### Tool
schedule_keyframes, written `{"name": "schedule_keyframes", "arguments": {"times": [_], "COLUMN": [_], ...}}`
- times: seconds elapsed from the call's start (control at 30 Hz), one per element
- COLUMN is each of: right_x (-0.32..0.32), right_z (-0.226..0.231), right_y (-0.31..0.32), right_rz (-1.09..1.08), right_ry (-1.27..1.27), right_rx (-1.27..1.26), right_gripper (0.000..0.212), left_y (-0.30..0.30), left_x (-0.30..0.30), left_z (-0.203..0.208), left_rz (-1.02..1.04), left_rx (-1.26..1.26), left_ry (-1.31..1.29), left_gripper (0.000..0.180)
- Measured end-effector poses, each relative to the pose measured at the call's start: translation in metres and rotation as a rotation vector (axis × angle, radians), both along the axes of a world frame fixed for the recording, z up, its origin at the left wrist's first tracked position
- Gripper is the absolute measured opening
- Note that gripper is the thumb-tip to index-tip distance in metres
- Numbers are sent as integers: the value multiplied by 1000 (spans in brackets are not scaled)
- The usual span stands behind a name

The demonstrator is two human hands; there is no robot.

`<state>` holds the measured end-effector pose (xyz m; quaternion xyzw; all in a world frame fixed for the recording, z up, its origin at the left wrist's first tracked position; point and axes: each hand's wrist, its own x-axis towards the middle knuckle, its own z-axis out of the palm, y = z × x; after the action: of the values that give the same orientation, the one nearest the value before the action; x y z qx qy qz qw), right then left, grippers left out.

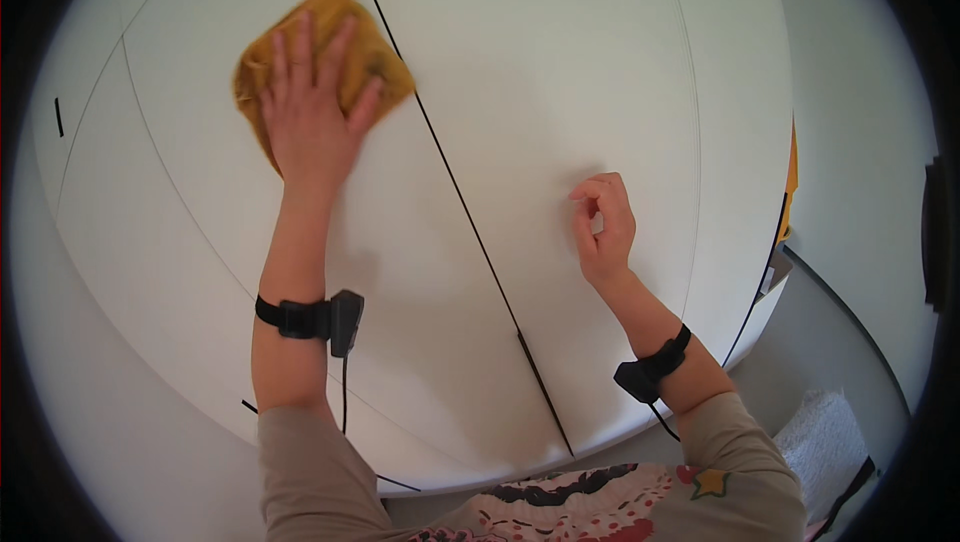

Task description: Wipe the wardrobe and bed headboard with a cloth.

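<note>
My left hand [312, 107] lies flat with its fingers spread on a mustard-yellow cloth [340, 2], pressing it against a large white surface [540, 62]. The cloth's right corner reaches the black seam that runs across this surface. Over to the right, my right hand [608, 222] is loosely curled, thumb and fingertips close together around a visible gap. Nothing shows inside it. It is near the white surface; whether it touches is unclear. Black straps with small devices and cables circle both my forearms.
A long black seam [450, 177] divides the white surface, with thin lines on both sides. At the right edge, a yellow object [790, 182] is partly hidden beside a pale box [770, 287]. A fluffy light-grey fabric [825, 442] sits at the lower right.
</note>
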<state>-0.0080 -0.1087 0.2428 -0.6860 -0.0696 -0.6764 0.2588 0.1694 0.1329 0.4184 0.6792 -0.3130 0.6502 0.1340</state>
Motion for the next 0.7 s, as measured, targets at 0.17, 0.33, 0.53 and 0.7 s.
{"name": "schedule_keyframes", "arguments": {"times": [0.17, 0.33, 0.53, 0.7], "right_x": [7, -36, -61, -59], "right_z": [68, 89, 86, 81], "right_y": [13, 14, 48, 69], "right_rz": [46, -156, -216, -175], "right_ry": [-55, -79, -18, -42], "right_rx": [-4, -85, -165, -124], "right_gripper": [25, 28, 28, 28], "left_y": [-40, -83, -13, 44], "left_x": [-33, -93, -76, -54], "left_z": [8, -125, -164, -105], "left_rz": [114, -461, -797, -477], "left_rx": [93, 744, 1028, 757], "left_ry": [9, 222, 222, 109], "left_gripper": [73, 81, 64, 65]}}
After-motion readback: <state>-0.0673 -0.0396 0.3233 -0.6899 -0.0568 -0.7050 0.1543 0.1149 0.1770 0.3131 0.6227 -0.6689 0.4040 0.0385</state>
